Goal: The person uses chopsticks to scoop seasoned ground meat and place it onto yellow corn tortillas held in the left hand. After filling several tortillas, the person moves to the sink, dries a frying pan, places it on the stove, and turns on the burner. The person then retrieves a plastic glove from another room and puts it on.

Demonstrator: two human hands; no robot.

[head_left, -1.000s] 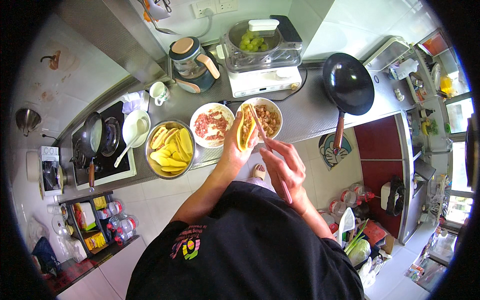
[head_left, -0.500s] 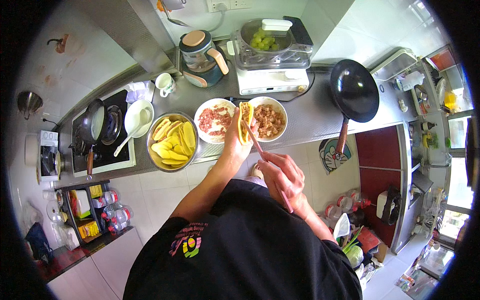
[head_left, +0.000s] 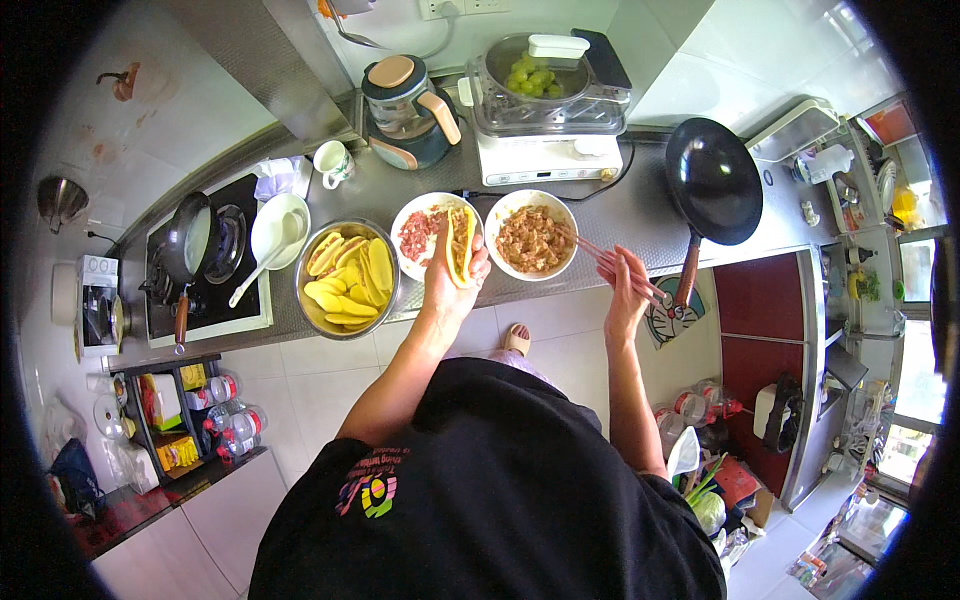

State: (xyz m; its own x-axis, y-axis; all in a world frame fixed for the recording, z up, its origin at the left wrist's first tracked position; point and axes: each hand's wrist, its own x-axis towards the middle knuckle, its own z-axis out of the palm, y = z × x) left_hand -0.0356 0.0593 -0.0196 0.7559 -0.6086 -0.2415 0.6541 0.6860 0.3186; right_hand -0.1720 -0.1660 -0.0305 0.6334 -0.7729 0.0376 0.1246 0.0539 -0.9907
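My left hand [head_left: 447,292] is wrapped round a split yellow vegetable piece [head_left: 460,245] with brown minced meat along its slit, above a white bowl [head_left: 402,211] of pinkish meat. In my right hand [head_left: 627,290] is a pair of pinkish chopsticks [head_left: 592,250], smeared by motion. Their tips reach the right rim of a second white bowl [head_left: 492,222], which holds brown minced meat [head_left: 533,241]. To the left, a steel bowl [head_left: 303,299] contains several more yellow pieces [head_left: 345,293], some of them filled.
A white bowl [head_left: 262,243] with a ladle [head_left: 255,275] stands beside the stove [head_left: 238,306]. Behind are a mug [head_left: 332,162], a kettle [head_left: 408,110] and a clear steamer [head_left: 550,118] with green fruit on a white base. A black wok [head_left: 712,180] lies at right, its handle over the counter edge.
My right hand has drawn the chopsticks away from the yellow piece, rightward to the brown meat bowl. My left hand has shifted slightly left with the piece.
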